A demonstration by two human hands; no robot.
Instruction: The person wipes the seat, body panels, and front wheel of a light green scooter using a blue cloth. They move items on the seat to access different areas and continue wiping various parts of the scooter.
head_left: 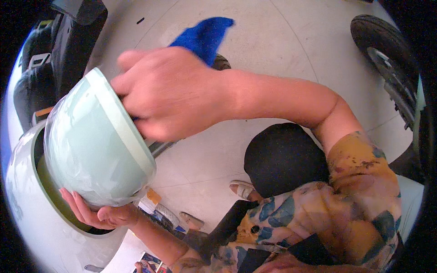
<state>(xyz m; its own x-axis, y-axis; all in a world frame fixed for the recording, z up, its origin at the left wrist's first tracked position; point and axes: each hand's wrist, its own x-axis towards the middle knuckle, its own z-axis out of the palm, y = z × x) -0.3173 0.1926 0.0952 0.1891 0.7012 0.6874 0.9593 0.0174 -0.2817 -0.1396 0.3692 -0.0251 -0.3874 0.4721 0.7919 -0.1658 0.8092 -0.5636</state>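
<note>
head view: left hand cups the pale green helmet from below while right hand, closed on a blue cloth, presses at its rim, so wiping looks midway.

The floor was pale, smooth concrete or tile, crossed by thin curved joint lines (bent by the lens) and lit evenly by bright daylight. A dark scooter body stood at the upper left, and a black tyre at the upper right. A small dark mark lay near the top.
</note>
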